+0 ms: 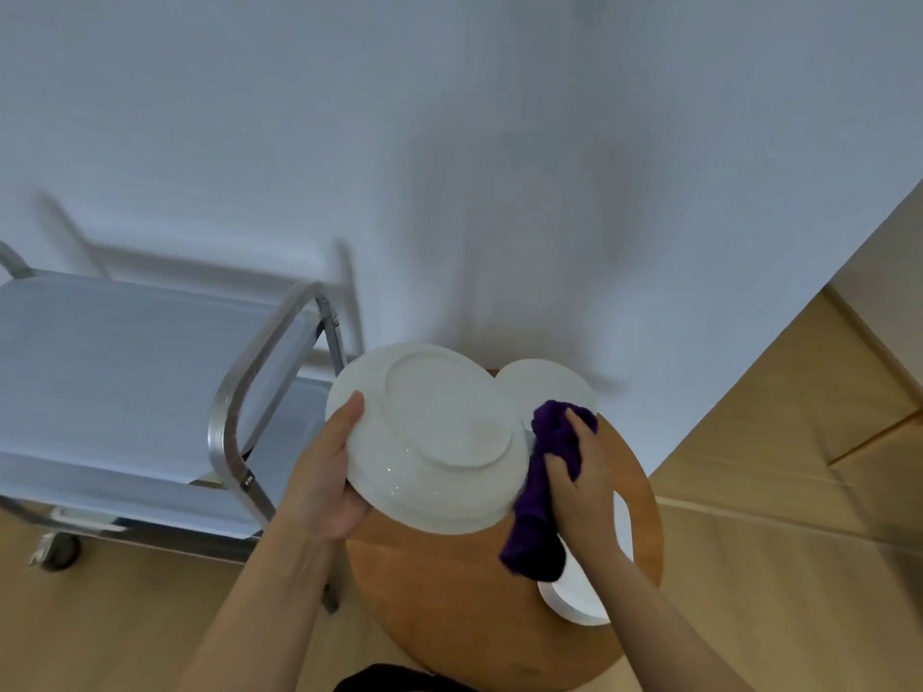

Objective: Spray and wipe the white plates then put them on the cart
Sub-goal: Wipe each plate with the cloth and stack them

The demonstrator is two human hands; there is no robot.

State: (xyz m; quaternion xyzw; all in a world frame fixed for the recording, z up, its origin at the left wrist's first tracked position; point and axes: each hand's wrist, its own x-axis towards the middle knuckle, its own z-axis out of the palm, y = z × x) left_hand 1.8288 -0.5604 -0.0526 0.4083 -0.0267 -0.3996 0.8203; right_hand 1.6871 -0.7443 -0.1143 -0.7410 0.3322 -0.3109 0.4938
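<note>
In the head view, the left hand (pixel 327 472) grips a white plate (pixel 429 437) by its near-left rim, thumb on the upturned underside and fingers curled beneath, holding it tilted above the table (pixel 449 591). The right hand (pixel 582 479) is closed around a purple cloth (pixel 542 496), pressing it against the right edge of that plate; the cloth's loose end hangs down below the hand.

Just beyond the right hand, a second white plate (pixel 544 387) lies on the far side of the round wooden table, partly covered by the held plate. Below the right forearm, a third white plate (pixel 574 604) sits near the table's right edge, mostly hidden by the arm and cloth.

To the left of the left hand stands a metal cart (pixel 125 372) with a flat pale top shelf, a curved handle and a wheel on the tan floor (pixel 774 541). A white wall (pixel 449 142) rises behind the table and cart.
</note>
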